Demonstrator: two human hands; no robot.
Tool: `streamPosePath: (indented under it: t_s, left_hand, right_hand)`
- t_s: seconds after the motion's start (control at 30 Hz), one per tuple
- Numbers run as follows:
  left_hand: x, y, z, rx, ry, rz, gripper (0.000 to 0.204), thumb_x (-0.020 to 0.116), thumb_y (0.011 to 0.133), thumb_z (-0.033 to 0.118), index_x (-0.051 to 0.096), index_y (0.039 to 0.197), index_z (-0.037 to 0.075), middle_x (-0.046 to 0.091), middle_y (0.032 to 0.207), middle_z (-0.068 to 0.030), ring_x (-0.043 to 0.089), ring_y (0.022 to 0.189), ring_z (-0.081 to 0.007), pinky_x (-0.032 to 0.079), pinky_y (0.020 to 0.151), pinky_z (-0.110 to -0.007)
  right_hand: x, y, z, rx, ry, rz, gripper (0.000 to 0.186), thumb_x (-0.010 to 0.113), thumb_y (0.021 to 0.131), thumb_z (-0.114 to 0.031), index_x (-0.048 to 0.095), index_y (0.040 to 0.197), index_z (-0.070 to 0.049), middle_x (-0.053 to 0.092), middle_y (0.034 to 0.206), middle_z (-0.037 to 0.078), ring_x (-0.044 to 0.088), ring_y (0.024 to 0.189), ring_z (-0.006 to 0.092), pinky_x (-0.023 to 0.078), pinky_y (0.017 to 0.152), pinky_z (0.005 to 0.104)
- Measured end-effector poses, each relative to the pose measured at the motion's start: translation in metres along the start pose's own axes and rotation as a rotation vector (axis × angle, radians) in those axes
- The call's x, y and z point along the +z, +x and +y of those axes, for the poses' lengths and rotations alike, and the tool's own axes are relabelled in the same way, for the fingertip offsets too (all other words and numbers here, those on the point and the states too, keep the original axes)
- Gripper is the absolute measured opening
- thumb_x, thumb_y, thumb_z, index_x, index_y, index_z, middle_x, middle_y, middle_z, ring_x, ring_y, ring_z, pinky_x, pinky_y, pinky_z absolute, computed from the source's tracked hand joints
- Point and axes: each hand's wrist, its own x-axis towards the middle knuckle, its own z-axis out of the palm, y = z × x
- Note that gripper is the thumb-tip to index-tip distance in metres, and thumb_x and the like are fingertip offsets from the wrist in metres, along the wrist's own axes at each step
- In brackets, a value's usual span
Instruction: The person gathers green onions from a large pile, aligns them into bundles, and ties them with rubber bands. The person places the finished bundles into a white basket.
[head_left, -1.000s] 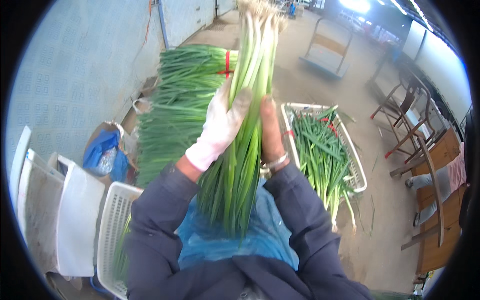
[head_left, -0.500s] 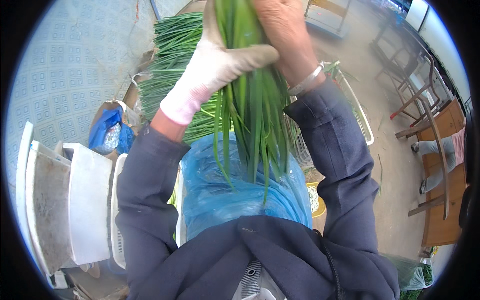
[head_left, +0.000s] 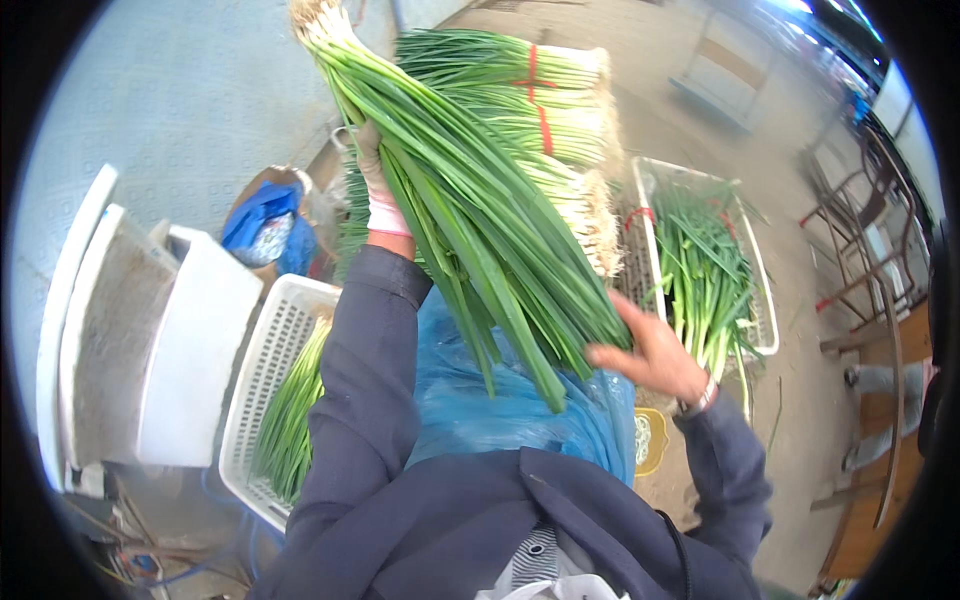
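A large bunch of long, flat-leaved stalks that look like green garlic [head_left: 470, 220] slants across the middle, white rooted ends at the upper left and green tips at the lower right. My left hand [head_left: 380, 195], in a white and pink glove, grips it from beneath; its fingers are mostly hidden by leaves. Bare and wearing a bracelet, my right hand [head_left: 655, 352] is at the leaf tips, thumb and fingers apart around them. Behind the bunch lies a pile of similar bundles [head_left: 575, 105], some bound with red ties. Blue plastic [head_left: 500, 385] covers my lap.
A white crate [head_left: 766, 300] of loose green stalks stands on the right. Another white crate [head_left: 258, 345] with greens is on the left, beside upright white foam boxes [head_left: 195, 350]. A small yellow basket [head_left: 656, 450] sits near my right forearm. Wooden furniture [head_left: 890, 420] stands farther right.
The bunch has swung from upright to slanted, its root end now at the upper left. My right hand has moved down from the upper part to the leaf tips; my left hand still holds on.
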Motion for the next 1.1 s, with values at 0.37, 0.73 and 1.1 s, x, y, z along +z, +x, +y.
streamPosePath:
  t_s: [0.37,0.73,1.1]
  left_hand:
    - [-0.03,0.0,0.02,0.127,0.153,0.097,0.051,0.068,0.088,0.04,0.06,0.12,0.001,0.067,0.11,-0.0077,0.064,0.1,-0.0202,0.054,0.089,-0.034]
    - [0.014,-0.012,-0.001,0.028,0.11,0.142,0.051,0.066,0.088,0.034,0.055,0.127,0.003,0.064,0.119,-0.0127,0.064,0.106,-0.0267,0.052,0.096,-0.041]
    - [0.022,-0.018,-0.004,0.122,0.238,0.274,0.037,0.062,0.091,0.03,0.059,0.117,0.003,0.066,0.107,-0.0099,0.065,0.096,-0.0223,0.054,0.088,-0.037]
  right_hand:
    - [-0.053,-0.036,-0.018,0.011,0.082,0.756,0.016,0.063,0.091,0.002,0.067,0.106,0.002,0.067,0.094,0.003,0.062,0.08,0.0078,0.051,0.072,0.0221]
    - [0.051,0.098,-0.073,-0.254,-0.195,0.418,0.027,0.064,0.085,-0.008,0.061,0.112,-0.007,0.063,0.073,0.018,0.065,0.07,0.0371,0.051,0.062,0.0433]
    - [0.048,0.105,-0.06,-0.029,0.516,0.299,0.034,0.071,0.085,-0.008,0.064,0.115,0.007,0.063,0.081,0.003,0.056,0.066,0.0052,0.046,0.059,0.0219]
